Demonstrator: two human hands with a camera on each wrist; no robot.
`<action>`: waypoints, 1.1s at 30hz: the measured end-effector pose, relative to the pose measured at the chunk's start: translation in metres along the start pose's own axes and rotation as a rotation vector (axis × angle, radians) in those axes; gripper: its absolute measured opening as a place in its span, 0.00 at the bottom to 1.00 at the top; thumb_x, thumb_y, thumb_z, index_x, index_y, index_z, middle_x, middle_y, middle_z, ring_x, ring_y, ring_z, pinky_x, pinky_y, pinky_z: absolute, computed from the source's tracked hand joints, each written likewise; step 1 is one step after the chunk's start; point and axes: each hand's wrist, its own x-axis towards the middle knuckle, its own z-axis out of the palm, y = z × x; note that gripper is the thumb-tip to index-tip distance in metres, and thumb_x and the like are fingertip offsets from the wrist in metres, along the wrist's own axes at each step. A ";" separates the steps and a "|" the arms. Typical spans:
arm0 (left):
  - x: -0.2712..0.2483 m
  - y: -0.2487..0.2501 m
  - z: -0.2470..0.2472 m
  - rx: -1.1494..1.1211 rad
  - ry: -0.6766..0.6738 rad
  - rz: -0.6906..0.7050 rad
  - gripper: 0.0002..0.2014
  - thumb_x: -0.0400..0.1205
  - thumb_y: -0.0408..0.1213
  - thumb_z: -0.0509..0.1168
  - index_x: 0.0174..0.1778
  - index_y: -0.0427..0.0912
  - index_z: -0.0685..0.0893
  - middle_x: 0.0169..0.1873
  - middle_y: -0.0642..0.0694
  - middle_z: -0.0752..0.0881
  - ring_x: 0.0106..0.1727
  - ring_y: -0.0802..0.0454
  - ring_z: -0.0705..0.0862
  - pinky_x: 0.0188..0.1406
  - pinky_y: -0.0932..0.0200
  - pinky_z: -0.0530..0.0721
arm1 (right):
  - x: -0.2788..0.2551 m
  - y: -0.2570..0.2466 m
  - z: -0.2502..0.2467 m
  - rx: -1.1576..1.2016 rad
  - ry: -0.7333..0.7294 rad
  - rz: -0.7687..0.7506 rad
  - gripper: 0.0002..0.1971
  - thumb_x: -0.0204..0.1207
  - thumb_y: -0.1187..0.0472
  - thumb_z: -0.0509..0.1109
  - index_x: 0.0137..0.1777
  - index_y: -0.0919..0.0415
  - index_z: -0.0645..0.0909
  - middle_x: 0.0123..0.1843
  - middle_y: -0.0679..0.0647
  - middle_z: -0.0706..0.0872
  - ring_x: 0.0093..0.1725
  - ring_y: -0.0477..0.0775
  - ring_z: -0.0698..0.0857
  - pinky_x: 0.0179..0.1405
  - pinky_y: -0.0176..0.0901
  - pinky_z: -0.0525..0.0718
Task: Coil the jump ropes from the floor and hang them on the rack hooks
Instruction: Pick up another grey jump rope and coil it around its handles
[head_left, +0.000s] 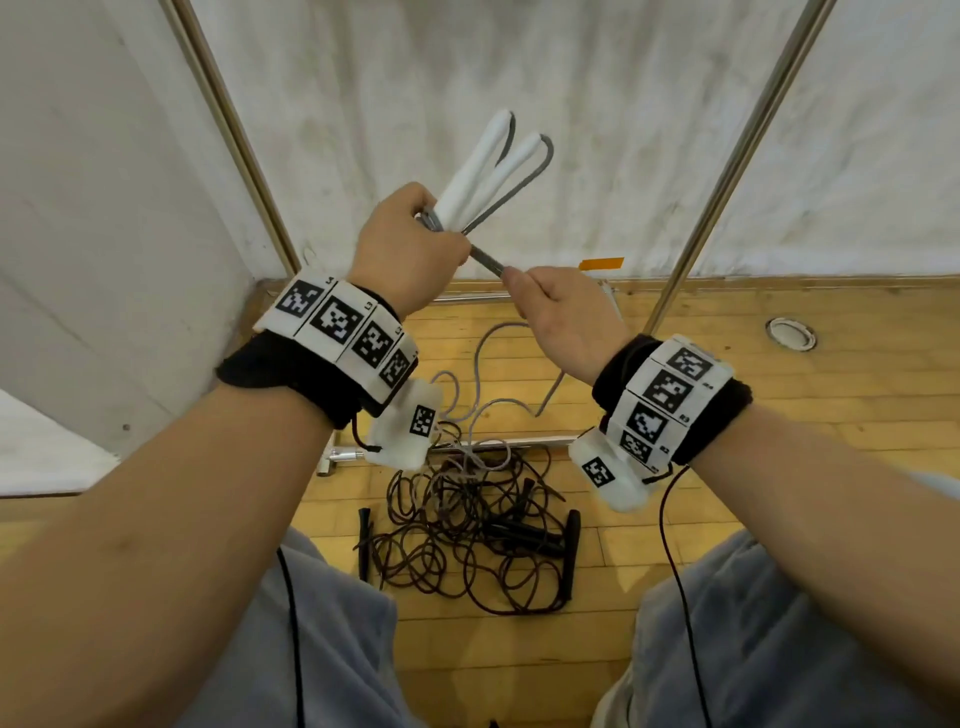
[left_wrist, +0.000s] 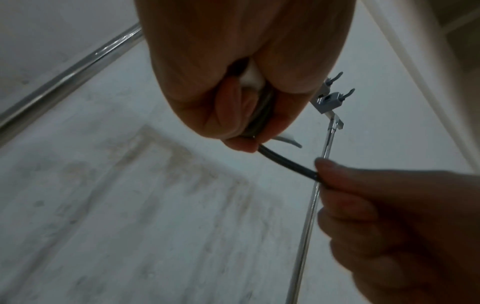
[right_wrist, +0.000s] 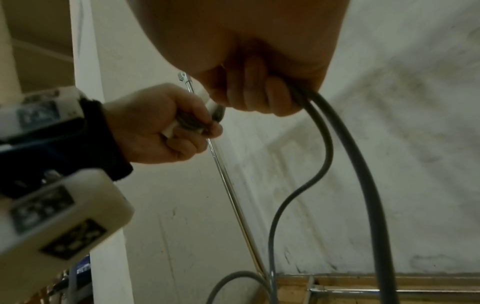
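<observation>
Left hand (head_left: 408, 254) first: your fingers are wrapped tight around the two white handles (head_left: 491, 166) plus a couple of gathered turns of the grey cord (head_left: 488, 260), all just above the middle of the head frame, with the handles pointing up toward the wall. Right hand (head_left: 563, 317) is just beside it, lower right, fingers curled around the same cord where it leaves your left fist. In the right wrist view the cord drops from that hand in two strands to the floor.

Judging by how it droops and snakes, that cord is light, limp and smooth, so I'd expect it to slide through a loose grip and spring out of its loops. The stiff handles are your anchor; keep the turns pinched against them and feed with the right.

Lower centre of the head frame, the dark ropes (head_left: 467, 540) sit in a tangled pile on the wood floor (head_left: 779, 415), black handles mixed in. Rack hooks (left_wrist: 337, 90) show at upper right in the left wrist view, on top of a chrome pole (left_wrist: 311, 205).
</observation>
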 end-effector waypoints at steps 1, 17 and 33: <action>0.002 -0.004 -0.001 0.039 -0.005 -0.012 0.12 0.70 0.31 0.69 0.33 0.47 0.71 0.28 0.52 0.74 0.25 0.55 0.73 0.16 0.68 0.71 | 0.000 -0.001 0.000 -0.006 -0.020 -0.009 0.24 0.86 0.52 0.53 0.27 0.57 0.63 0.24 0.48 0.64 0.24 0.47 0.63 0.25 0.40 0.60; 0.007 -0.043 0.022 0.523 -0.096 0.183 0.08 0.78 0.34 0.63 0.46 0.46 0.69 0.31 0.49 0.75 0.30 0.49 0.74 0.24 0.58 0.66 | -0.003 -0.023 -0.001 -0.076 -0.165 -0.133 0.20 0.85 0.55 0.54 0.29 0.58 0.67 0.25 0.49 0.68 0.25 0.47 0.66 0.24 0.37 0.62; -0.012 -0.055 0.052 0.875 -0.312 0.243 0.12 0.76 0.48 0.62 0.45 0.47 0.67 0.28 0.52 0.73 0.27 0.52 0.72 0.23 0.58 0.64 | 0.010 0.019 -0.035 -0.290 0.018 0.022 0.20 0.79 0.44 0.63 0.37 0.60 0.82 0.28 0.51 0.78 0.32 0.54 0.77 0.32 0.45 0.71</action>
